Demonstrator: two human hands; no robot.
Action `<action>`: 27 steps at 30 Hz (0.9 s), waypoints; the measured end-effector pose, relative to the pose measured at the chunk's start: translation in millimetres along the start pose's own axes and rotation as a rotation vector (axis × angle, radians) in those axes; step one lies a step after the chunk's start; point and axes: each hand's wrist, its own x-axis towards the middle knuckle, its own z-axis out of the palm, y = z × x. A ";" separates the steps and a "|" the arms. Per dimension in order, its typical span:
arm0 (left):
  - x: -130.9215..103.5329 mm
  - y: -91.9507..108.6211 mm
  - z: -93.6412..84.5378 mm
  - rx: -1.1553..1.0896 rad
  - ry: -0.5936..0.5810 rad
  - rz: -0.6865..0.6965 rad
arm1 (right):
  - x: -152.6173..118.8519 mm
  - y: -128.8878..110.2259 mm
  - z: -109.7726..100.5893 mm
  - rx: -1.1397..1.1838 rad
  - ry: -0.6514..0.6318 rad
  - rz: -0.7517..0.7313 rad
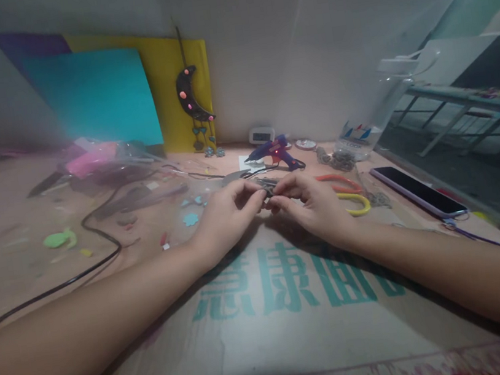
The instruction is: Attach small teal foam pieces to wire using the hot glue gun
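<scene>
My left hand [228, 212] and my right hand [310, 204] meet over the printed cardboard [294, 336], fingertips almost touching. Both are pinched around a small dark piece [267, 186], too small to make out. Right behind the fingers lies a purple glue gun [273, 152] with a small red light. Scissors with red [340, 183] and yellow [358, 202] handles lie just beyond my right hand. A light blue flower shape [190, 219] is left of my left hand.
A black cable [108, 235] curves across the left side. A phone [418, 190] lies at the right edge. At the back are a small digital clock [262, 135], a clear container [358, 132], a hanging moon ornament [188, 95] and a blue sheet [98, 97].
</scene>
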 end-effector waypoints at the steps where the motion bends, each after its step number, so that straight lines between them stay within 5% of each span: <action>1: -0.2 0.0 0.0 -0.001 0.000 0.000 | 0.1 -0.8 -0.4 0.017 -0.010 0.018; 13: -1.5 -0.5 0.0 0.090 0.003 0.069 | -1.7 -10.5 -5.1 -0.114 -0.076 0.052; 27: -1.6 1.6 -1.6 0.125 -0.007 0.182 | -0.4 -7.0 0.6 0.279 -0.100 0.287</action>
